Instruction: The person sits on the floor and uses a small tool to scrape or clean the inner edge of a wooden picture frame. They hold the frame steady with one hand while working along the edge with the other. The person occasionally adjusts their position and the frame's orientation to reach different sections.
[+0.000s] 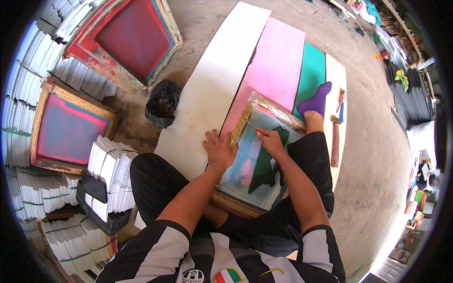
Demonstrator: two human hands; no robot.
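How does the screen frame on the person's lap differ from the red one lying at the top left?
The lap frame has a pale bluish, see-through mesh with a dark green patch; the red frame has an opaque deep-red mesh. The lap frame rests tilted on the person's legs, with the left hand on its edge and the right hand holding a thin tool to it; the red frame lies untouched beside stacked paper. Both are wooden-edged rectangles.

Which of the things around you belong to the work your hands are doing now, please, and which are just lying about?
In hand:
- wooden screen frame, steadied by the left hand
- thin tool, pinched in the right hand
- green stencil patch on the mesh

Lying about:
- two red screens
- stacked white sheets
- black bag
- squeegee
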